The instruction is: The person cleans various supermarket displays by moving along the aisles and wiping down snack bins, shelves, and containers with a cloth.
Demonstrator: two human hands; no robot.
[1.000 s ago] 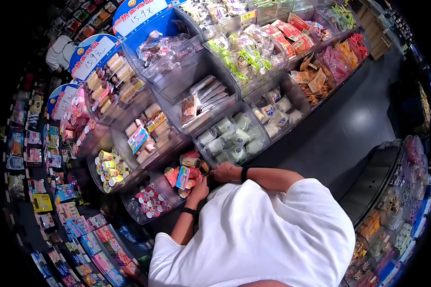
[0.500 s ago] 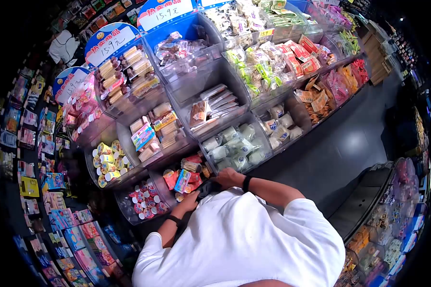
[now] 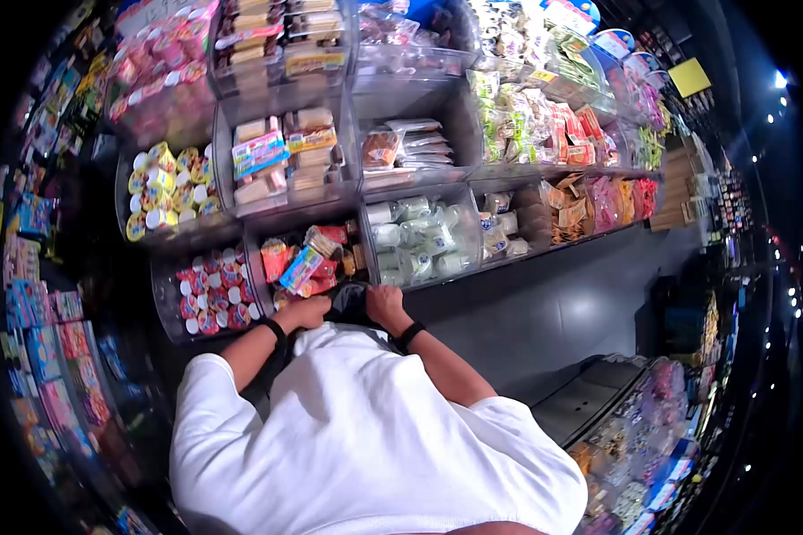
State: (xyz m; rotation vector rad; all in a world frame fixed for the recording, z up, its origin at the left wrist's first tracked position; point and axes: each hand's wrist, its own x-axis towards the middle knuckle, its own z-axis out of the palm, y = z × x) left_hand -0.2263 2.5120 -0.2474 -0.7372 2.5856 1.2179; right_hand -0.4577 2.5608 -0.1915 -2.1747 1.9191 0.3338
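Note:
My left hand [image 3: 305,312] and my right hand [image 3: 386,306] are close together in front of my white shirt, each closed on a side of a dark, bag-like black item [image 3: 350,301]. Its exact kind I cannot make out. Just beyond it is a clear bin of red and blue snack packs [image 3: 310,260]. Right of that, past my right hand, sits a bin of pale green-white wrapped pieces [image 3: 422,239]. Small red cups with white lids [image 3: 214,290] fill the bin beyond my left hand.
Tiered clear bins rise ahead, with yellow cups [image 3: 171,189], wafer-like packs [image 3: 310,143] and flat silvery packs [image 3: 418,144]. Dark floor [image 3: 562,299] runs to the right, beside another display [image 3: 638,437] behind a dark grey panel. Packed shelves [image 3: 58,348] line the left.
The view has turned, so the bins now stand more level and have shifted. Both hands appear further left and higher, still gripping the black item.

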